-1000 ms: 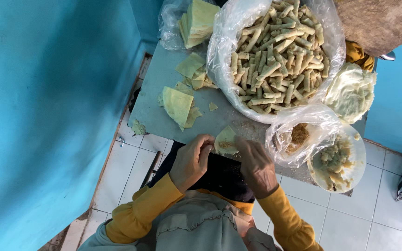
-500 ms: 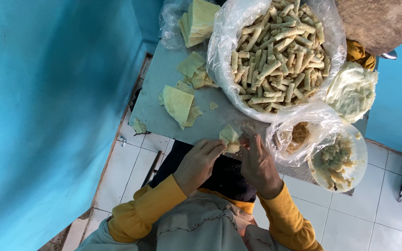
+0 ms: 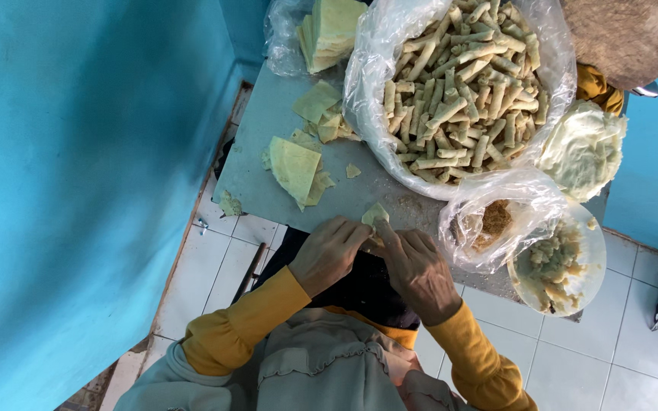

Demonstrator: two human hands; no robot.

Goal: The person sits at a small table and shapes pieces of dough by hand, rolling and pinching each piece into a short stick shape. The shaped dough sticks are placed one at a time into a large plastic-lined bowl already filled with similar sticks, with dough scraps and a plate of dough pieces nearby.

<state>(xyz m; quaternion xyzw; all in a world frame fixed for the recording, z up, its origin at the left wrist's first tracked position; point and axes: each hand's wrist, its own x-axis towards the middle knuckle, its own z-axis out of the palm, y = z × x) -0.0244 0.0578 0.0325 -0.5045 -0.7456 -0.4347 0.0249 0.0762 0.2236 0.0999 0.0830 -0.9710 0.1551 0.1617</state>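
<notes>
My left hand (image 3: 330, 253) and my right hand (image 3: 416, 268) meet at the near edge of a grey board (image 3: 268, 152). Both pinch one small pale dough wrapper (image 3: 375, 215), which is folded between the fingertips; its tip sticks up above them. A loose triangular wrapper (image 3: 295, 167) lies on the board just beyond my left hand, with torn scraps around it. To the right of my right hand sits a bowl of pale filling (image 3: 554, 262).
A large plastic-lined basin (image 3: 462, 84) holds several rolled pastry sticks. A stack of wrappers in a bag (image 3: 329, 30) stands at the far end. A bag of brown crumbs (image 3: 493, 221) and a pale lump (image 3: 584, 148) lie at right. A blue wall (image 3: 78, 190) runs along the left.
The wrapper was wider between my hands a second ago. My fingers have closed in and folded it smaller, and both hands have shifted slightly towards the board's edge.
</notes>
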